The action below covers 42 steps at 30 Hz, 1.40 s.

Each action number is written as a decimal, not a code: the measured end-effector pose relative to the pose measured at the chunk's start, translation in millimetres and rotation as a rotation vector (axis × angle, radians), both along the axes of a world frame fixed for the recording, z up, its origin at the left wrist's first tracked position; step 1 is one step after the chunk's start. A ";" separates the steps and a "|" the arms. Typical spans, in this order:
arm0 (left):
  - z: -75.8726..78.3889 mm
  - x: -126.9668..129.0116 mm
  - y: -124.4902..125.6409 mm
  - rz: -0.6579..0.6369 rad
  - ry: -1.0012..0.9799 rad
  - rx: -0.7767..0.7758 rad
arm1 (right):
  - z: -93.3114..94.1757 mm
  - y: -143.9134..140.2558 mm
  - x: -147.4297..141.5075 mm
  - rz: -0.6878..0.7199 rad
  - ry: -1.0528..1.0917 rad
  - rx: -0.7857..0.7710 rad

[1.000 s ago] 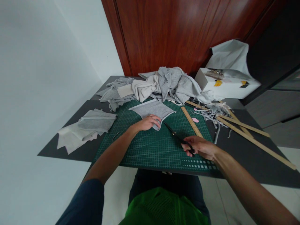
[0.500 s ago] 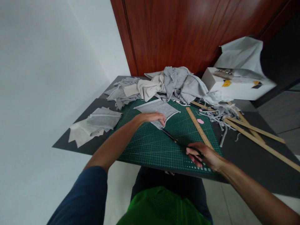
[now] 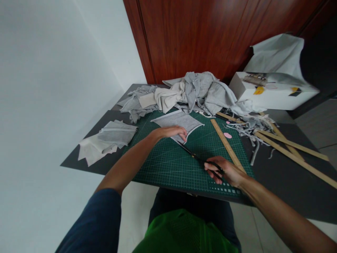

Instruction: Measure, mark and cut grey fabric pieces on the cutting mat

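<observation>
A grey piece of fabric (image 3: pixel 181 119) with pale edges lies on the green cutting mat (image 3: pixel 163 161). My left hand (image 3: pixel 175 132) is closed on its near edge, the fingers curled together over the cloth. In my right hand (image 3: pixel 222 170) are black-handled scissors (image 3: pixel 193 155), fingers in the loops. Their blades point up and left, the tips at the near corner of the fabric, just below my left hand. How far the blades are apart cannot be made out. To the right, a wooden ruler (image 3: pixel 228 146) lies on the mat near my right hand.
Crumpled grey and cream cloth (image 3: pixel 202 91) is heaped along the back. Flat cut pieces (image 3: pixel 110 137) lie at left. Thin fabric scraps (image 3: pixel 252 124), a pink piece (image 3: pixel 228 135) and long wooden strips (image 3: pixel 297 146) are at right, before a white box (image 3: pixel 276 95).
My right hand and the scissors have moved left, bringing the tips to the fabric's near corner beneath my left hand. My left hand keeps its hold. The view has shifted slightly.
</observation>
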<state>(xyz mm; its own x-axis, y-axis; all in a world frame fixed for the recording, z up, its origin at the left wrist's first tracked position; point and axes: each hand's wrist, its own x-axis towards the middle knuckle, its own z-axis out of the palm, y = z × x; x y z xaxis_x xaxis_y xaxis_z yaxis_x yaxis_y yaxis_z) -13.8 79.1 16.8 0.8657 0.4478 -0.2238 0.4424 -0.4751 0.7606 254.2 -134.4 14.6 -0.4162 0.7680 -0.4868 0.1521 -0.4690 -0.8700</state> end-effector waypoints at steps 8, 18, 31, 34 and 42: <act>2.1 -5.3 -5.6 -0.004 -0.045 0.030 | -6.9 -11.6 14.2 -0.037 0.005 -0.021; -7.9 -5.3 1.2 0.020 -0.011 -0.011 | -5.4 -16.5 13.2 -0.039 0.002 -0.034; -5.9 0.5 1.2 -0.024 -0.010 -0.004 | 0.3 -5.7 3.0 -0.074 0.015 -0.073; -0.6 0.9 -1.9 -0.040 0.036 0.000 | 3.0 -3.9 3.2 -0.083 0.022 -0.092; 9.7 1.6 -7.9 -0.006 0.084 -0.019 | 6.0 1.9 3.8 -0.093 0.018 -0.116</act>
